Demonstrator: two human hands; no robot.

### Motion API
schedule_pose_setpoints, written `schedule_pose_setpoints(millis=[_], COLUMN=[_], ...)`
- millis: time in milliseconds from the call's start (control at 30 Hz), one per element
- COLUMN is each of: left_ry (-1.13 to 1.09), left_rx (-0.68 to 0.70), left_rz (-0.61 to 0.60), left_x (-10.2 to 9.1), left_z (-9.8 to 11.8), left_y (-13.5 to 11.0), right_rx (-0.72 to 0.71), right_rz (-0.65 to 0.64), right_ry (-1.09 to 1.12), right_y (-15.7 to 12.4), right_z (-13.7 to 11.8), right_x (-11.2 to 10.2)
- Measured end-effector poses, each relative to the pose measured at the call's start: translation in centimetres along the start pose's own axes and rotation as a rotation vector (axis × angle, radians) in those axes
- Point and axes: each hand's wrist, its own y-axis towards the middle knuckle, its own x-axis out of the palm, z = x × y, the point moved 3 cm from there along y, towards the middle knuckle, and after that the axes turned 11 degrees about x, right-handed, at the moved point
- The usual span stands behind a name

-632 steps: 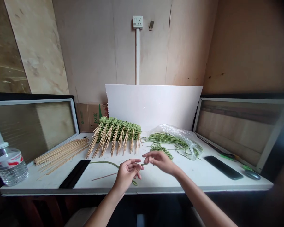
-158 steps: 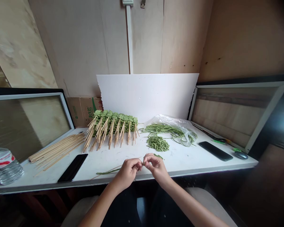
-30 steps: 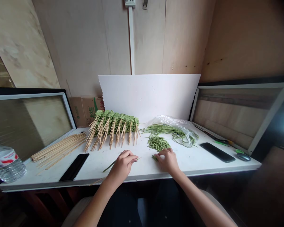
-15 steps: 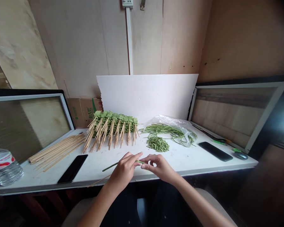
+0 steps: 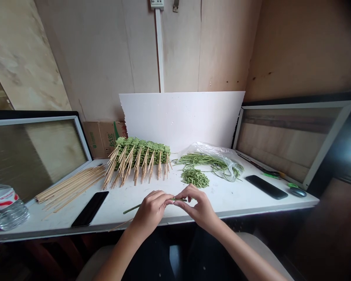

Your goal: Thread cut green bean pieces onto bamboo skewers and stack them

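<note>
A green long bean (image 5: 131,209) runs through both hands above the table's front edge. My left hand (image 5: 152,208) is closed around it, with a length sticking out to the left. My right hand (image 5: 195,203) pinches the bean's other end between thumb and fingers, close beside the left fingertips. Just beyond the hands lies a small heap of short cut bean pieces (image 5: 195,178). Behind it, whole long beans (image 5: 201,159) spread out partly under a clear plastic bag (image 5: 222,151). A thin bamboo skewer (image 5: 121,225) lies below the left hand, partly hidden by it.
Stacked skewers of bean pieces (image 5: 143,150) stand back left, sticks pointing forward. Loose bamboo skewers (image 5: 73,183) lie left of them. A black phone (image 5: 90,208) is at front left, another phone (image 5: 266,187) at right beside a mouse (image 5: 297,192). A water bottle (image 5: 6,207) stands far left.
The bean has shifted slightly left, and its right end now shows between the right fingers. My right hand has moved up a little, and the left fingers have closed in.
</note>
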Motion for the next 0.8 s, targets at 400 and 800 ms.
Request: schedule_pose_setpoints(millis=[400,800], left_ry=[-0.247,-0.29], left_rx=[-0.078,-0.219], left_rz=[0.007,0.095], left_x=[0.8,-0.9], left_z=[0.5,-2.0], left_y=[0.0,-0.3], right_rx=[0.09,0.283], right_rz=[-0.074,0.082], right_ry=[0.235,0.047], right_y=[-0.5,1.8], right_z=[1.1,5.5], right_x=[1.2,-2.4])
